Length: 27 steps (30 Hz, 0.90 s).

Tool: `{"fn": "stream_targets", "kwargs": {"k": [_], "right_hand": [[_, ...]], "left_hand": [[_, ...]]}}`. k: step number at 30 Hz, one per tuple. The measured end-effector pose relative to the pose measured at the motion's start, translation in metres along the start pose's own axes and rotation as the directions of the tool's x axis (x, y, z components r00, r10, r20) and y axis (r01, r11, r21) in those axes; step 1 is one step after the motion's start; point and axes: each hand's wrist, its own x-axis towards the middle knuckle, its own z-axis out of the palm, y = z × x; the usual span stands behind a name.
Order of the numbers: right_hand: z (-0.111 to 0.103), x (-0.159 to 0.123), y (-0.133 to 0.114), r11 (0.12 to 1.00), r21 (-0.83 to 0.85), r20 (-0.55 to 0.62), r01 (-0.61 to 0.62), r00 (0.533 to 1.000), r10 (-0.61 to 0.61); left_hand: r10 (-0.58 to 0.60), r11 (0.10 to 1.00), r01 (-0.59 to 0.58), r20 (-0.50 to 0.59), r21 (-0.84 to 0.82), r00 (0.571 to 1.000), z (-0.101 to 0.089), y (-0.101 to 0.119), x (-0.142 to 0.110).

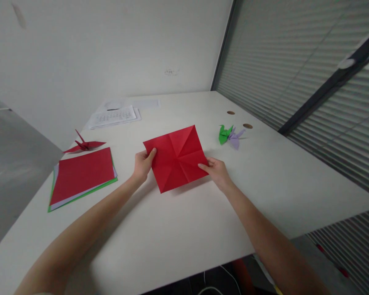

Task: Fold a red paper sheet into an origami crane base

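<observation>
Between my two hands is a square sheet of red origami paper (pixel 178 157), spread out and marked with creases that cross at its middle. My left hand (pixel 144 164) pinches its left edge, thumb on top. On the right edge, my right hand (pixel 217 172) grips the paper the same way, fingers mostly hidden underneath. A shadow under the lower edge shows the sheet raised a little off the white table (pixel 172 241).
To the left lies a stack of red, lilac and green paper (pixel 84 174), with a red paper crane (pixel 84 145) behind it. Green (pixel 224 134) and lilac (pixel 235 138) paper cranes sit at the right. Printed sheets (pixel 112 117) lie far back. Blinds (pixel 295 61) line the right side.
</observation>
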Motion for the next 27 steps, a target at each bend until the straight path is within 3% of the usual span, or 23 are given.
{"fn": "stream_targets", "kwargs": {"k": [5,17,20,24,27], "right_hand": [[-0.008,0.003,0.002,0.999,-0.037,-0.004,0.000,1.000,0.000],[-0.011,0.006,0.001,0.999,0.042,0.011,-0.031,0.999,0.031],[-0.011,0.005,0.001,0.998,0.050,0.016,-0.034,0.999,0.033],[-0.009,0.003,0.001,0.999,0.023,0.012,-0.042,0.999,0.042],[-0.006,0.000,0.001,0.998,-0.018,-0.012,-0.052,0.999,0.052]], "left_hand": [[0.046,0.999,-0.046,0.079,0.007,0.996,-0.004,0.013,0.007],[-0.151,0.981,0.171,0.191,-0.093,0.970,-0.001,0.023,0.009],[-0.163,0.975,0.201,0.303,-0.096,0.939,0.002,0.025,-0.001],[-0.127,0.979,0.191,0.504,-0.076,0.854,0.006,0.033,-0.016],[-0.082,0.978,0.171,0.526,-0.123,0.847,0.011,0.039,-0.025]]}}
